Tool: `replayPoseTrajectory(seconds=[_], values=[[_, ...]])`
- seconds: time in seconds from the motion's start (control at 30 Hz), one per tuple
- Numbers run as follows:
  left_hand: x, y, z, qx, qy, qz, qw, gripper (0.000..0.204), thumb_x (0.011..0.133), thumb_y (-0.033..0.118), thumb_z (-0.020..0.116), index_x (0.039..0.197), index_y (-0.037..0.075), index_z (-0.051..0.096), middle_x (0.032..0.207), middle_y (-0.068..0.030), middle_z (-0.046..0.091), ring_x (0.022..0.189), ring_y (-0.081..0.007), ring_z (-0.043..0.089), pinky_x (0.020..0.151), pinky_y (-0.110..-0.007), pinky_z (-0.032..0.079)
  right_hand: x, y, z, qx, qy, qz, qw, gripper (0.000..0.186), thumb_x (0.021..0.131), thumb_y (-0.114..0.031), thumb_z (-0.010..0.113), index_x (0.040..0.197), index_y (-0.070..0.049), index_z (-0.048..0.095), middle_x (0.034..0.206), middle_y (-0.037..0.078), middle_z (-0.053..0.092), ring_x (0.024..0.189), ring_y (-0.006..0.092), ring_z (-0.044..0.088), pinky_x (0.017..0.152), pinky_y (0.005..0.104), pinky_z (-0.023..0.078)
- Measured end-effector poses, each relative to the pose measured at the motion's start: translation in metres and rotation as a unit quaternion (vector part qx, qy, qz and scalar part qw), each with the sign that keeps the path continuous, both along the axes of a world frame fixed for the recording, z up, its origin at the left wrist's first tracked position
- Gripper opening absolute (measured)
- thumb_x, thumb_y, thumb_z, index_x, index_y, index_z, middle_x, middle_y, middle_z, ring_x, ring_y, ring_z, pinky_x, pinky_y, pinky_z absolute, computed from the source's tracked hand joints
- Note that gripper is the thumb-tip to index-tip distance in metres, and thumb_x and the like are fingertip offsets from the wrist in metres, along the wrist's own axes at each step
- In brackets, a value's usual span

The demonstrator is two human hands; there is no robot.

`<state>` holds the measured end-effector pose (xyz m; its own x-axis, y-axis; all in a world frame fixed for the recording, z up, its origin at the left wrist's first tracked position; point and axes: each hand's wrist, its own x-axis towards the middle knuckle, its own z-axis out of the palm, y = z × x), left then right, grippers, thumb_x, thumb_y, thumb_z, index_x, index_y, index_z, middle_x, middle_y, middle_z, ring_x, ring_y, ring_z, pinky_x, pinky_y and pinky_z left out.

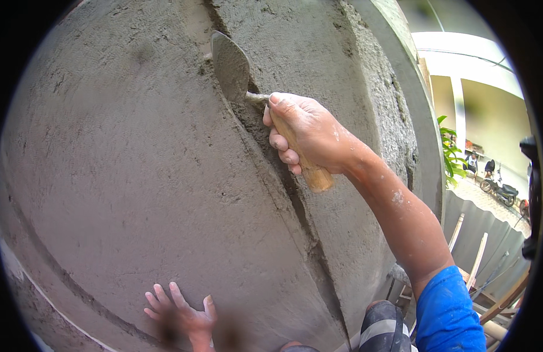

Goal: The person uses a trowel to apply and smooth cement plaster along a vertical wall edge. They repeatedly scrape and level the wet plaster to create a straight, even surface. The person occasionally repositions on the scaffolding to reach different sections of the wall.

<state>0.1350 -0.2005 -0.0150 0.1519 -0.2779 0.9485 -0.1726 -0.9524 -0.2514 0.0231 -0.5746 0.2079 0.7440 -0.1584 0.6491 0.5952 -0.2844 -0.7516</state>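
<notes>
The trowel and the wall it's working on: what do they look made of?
The trowel, gripped by the right hand, seems to have a metal blade, dulled by grey mortar, and a pale smooth handle, likely wood. The wall looks like fresh cement render: grey, gritty, matte, with rough grooves. The left hand rests flat on it.

Green plant [453, 154], parked motorbike [501, 189] (far below), corrugated sheet [485, 234], wooden poles [478, 259].
</notes>
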Motion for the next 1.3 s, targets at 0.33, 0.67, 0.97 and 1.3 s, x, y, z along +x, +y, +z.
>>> replayPoseTrajectory(seconds=[0.33,0.67,0.97,1.3], values=[[-0.001,-0.005,0.0,-0.004,0.011,-0.021,1.0,0.079,0.096,0.055,0.047,0.159,0.013,0.026,0.165,-0.019,0.023,0.154,-0.0445,0.014,0.12,-0.07,0.002,0.011,0.006,-0.009,0.019,0.003,0.02,1.0,0.04,0.113,-0.04,0.029,0.094,-0.009,0.045,0.064,-0.004,0.045,0.047,0.0038,0.045,0.042,0.0227,0.046],[-0.005,-0.006,0.004,0.001,0.012,-0.026,1.0,0.082,0.094,0.055,0.05,0.16,0.014,0.024,0.165,-0.0179,0.022,0.155,-0.0444,0.013,0.119,-0.071,0.003,-0.004,0.007,-0.031,-0.041,0.051,-0.087,0.994,0.043,0.11,-0.037,0.038,0.096,0.002,0.05,0.068,0.004,0.052,0.05,0.0137,0.057,0.045,0.0312,0.051],[-0.003,-0.005,0.003,0.002,0.003,-0.028,1.0,0.081,0.096,0.06,0.046,0.16,0.015,0.025,0.166,-0.0173,0.022,0.155,-0.0435,0.013,0.119,-0.07,0.004,-0.008,0.003,-0.016,0.018,0.021,0.004,1.0,0.041,0.112,-0.042,0.031,0.092,-0.01,0.046,0.062,-0.005,0.043,0.048,0.0032,0.044,0.042,0.0224,0.046],[-0.001,-0.007,0.003,-0.004,-0.003,-0.028,1.0,0.082,0.097,0.065,0.041,0.159,0.014,0.025,0.165,-0.0171,0.022,0.155,-0.043,0.013,0.119,-0.071,0.005,-0.007,0.006,-0.018,-0.036,0.027,-0.026,0.999,0.044,0.109,-0.041,0.031,0.089,-0.005,0.048,0.066,0.001,0.047,0.051,0.0096,0.05,0.047,0.0296,0.05]])
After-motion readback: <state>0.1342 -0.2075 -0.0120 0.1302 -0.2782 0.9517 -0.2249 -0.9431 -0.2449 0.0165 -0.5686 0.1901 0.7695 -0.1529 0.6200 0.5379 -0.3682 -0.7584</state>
